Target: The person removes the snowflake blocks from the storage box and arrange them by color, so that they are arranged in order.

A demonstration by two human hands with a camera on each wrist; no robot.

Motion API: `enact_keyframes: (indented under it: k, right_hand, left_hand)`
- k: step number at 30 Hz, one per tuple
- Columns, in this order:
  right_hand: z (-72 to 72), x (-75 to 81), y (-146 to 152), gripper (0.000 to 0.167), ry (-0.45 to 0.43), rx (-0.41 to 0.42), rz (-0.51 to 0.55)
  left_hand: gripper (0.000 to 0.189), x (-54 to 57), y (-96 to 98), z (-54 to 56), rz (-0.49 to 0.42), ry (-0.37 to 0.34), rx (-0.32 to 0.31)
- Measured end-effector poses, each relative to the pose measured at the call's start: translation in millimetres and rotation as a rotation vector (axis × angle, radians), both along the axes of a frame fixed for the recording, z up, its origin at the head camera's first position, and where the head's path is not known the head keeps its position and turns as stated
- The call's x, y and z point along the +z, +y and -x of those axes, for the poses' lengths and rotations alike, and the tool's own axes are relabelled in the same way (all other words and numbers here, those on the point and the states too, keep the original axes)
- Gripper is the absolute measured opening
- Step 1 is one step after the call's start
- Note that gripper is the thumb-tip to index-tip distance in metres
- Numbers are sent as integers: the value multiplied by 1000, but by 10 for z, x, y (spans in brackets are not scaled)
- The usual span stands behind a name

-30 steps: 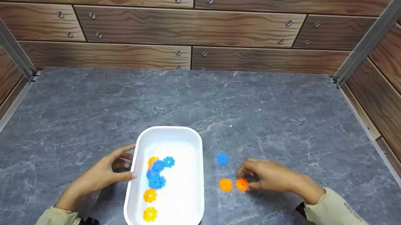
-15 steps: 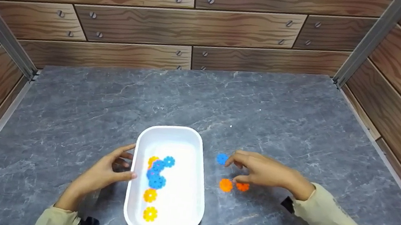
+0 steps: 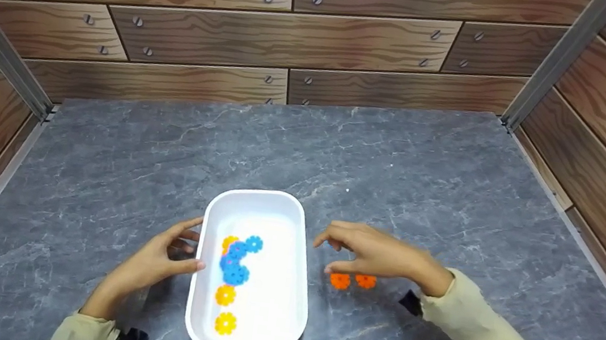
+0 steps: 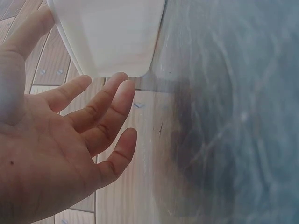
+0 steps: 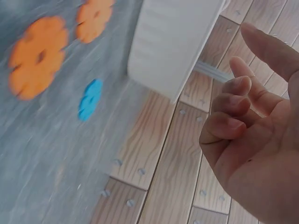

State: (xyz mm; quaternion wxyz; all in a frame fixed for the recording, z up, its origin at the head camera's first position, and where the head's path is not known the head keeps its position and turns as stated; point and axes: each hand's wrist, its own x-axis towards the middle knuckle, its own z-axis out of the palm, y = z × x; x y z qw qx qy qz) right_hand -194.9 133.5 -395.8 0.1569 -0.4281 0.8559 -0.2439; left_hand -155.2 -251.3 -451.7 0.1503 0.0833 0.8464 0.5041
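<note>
A white rectangular tub (image 3: 298, 283) holds several flower-shaped plastic discs, a blue cluster (image 3: 235, 273) and yellow ones such as the yellow disc (image 3: 225, 324). My left hand (image 3: 159, 259) is at the tub's left side, thumb at the rim and fingers loosely bent. In the left wrist view its palm (image 4: 60, 140) holds nothing. Right of the tub, my right hand (image 3: 370, 252) hovers with thumb and forefinger apart. Two orange discs (image 3: 340, 281) lie just below it. A blue disc (image 5: 90, 99) on the table shows in the right wrist view; the hand hides it from the head view.
The grey marbled table (image 3: 282, 150) is bounded by wood-patterned walls (image 3: 209, 39) at the back and both sides. Metal posts (image 3: 548, 67) stand at the corners. Tiny white specks (image 3: 347, 190) lie on the tabletop.
My right hand has moved left from the orange discs, over the blue disc, toward the tub's right rim. The left hand and the tub have stayed in place.
</note>
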Motion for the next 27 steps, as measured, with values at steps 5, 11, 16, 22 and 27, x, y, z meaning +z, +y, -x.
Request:
enact_keyframes:
  k: [5,11,16,22,27]
  right_hand:
    - [-27,30,-165,40,-2,50,33]
    - [-47,8,-364,38,-33,111,60]
    - [-45,-47,-525,37,-27,157,79]
    - [-65,-60,-699,37,-29,206,84]
    - [-81,-68,-839,37,-41,247,71]
  left_hand:
    - [79,-4,3,11,-9,3,-3]
    - [80,-4,-3,9,-9,4,-14]
    - [80,2,2,6,-6,-1,-7]
    - [80,0,-8,3,-8,1,-17]
    - [80,-9,-19,0,-3,22,-39]
